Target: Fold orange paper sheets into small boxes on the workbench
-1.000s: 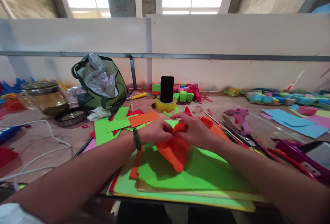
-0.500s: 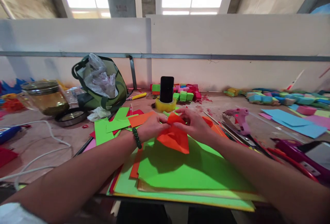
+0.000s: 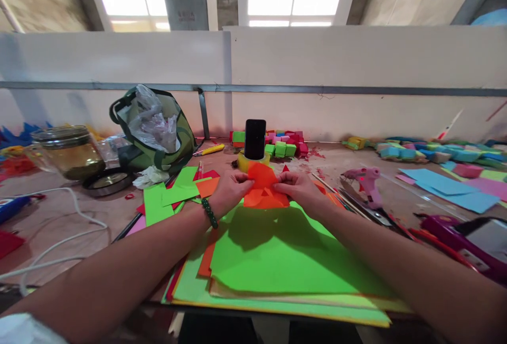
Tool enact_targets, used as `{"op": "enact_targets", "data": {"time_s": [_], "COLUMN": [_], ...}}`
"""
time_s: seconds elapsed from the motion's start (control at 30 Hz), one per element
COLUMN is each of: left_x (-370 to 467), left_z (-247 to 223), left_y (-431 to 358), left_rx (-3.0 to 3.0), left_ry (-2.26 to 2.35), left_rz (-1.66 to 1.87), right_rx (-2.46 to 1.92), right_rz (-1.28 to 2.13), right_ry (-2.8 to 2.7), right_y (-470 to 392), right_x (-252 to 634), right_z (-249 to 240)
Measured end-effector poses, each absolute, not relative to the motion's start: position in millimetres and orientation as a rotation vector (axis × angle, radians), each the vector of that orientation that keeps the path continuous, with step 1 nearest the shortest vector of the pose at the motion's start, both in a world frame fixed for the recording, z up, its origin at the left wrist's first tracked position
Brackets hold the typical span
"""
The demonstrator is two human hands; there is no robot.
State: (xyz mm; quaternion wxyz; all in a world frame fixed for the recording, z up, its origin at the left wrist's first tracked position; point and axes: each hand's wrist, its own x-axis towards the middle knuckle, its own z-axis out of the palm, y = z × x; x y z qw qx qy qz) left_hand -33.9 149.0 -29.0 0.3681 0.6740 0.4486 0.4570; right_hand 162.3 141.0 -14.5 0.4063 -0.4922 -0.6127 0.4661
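Between my hands a creased piece of orange paper (image 3: 264, 188) is held up, over the far part of a stack of coloured sheets. My left hand (image 3: 231, 192), with a dark green bead bracelet (image 3: 209, 213) at the wrist, pinches its left edge. Thumb and fingers of my right hand (image 3: 301, 189) grip the right edge. Folds and a small dark triangular gap or shadow show low on the paper. Bright green paper (image 3: 293, 259) tops the stack beneath, and the shadow of my hands falls on it.
Green strips (image 3: 180, 193) lie left of my left hand. A phone (image 3: 255, 139) stands upright behind the paper. On the right are a pink glue gun (image 3: 368, 184) and blue sheets (image 3: 451, 188). Farther left stand a glass jar (image 3: 67, 151) and a green bag (image 3: 182, 132).
The orange paper has been spread wider and raised upright between my hands; before, it was bunched and hung lower toward me. My hands have moved slightly apart.
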Motion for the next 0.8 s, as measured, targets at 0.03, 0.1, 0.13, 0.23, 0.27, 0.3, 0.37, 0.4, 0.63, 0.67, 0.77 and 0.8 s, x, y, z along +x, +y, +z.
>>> {"op": "enact_targets", "data": {"time_s": [0.03,0.1,0.13,0.23,0.27,0.3,0.37,0.4,0.63,0.67,0.77,0.8], "left_x": [-33.2,-32.0,-31.5,-30.1,-29.6,-29.1,-28.2,-27.8,-25.7,-25.3,-24.1,-23.8], "left_z": [-29.6,-31.0,-31.8,-33.5,-33.6,-33.6,-32.9,-32.5,-32.0,-32.6,-35.1,-36.1], "left_y": [148.4,148.3,148.5,149.1,148.9,148.5,147.2,146.4,142.4,142.1,141.0,140.5], "left_rx": [1.697,1.618,1.585,1.526,1.514,1.502,1.481,1.473,1.604,1.648,1.808,1.849], "left_ry": [1.138,1.106,1.091,1.060,1.046,1.029,0.996,0.983,0.982,0.969,0.905,0.896], "left_rz": [1.163,1.141,1.133,1.131,1.131,1.130,1.109,1.095,1.049,1.048,1.036,1.027], "right_rx": [-1.236,-1.224,-1.212,-1.155,-1.140,-1.131,-1.118,-1.110,-1.078,-1.085,-1.096,-1.085], "right_rz": [1.133,1.034,0.972,0.788,0.752,0.730,0.719,0.710,0.620,0.663,0.751,0.740], "right_ry": [-1.566,-1.624,-1.657,-1.746,-1.773,-1.798,-1.852,-1.873,-1.957,-1.944,-1.940,-1.965], "right_y": [141.9,143.4,143.5,140.1,137.9,135.7,131.9,130.8,132.4,132.3,131.1,130.6], "right_x": [162.5,162.7,162.4,160.2,159.2,158.2,157.0,156.9,159.5,159.2,157.1,156.3], "right_z": [-15.9,-18.8,-19.9,-21.4,-21.2,-21.0,-20.2,-20.0,-20.3,-20.1,-18.4,-17.6]}}
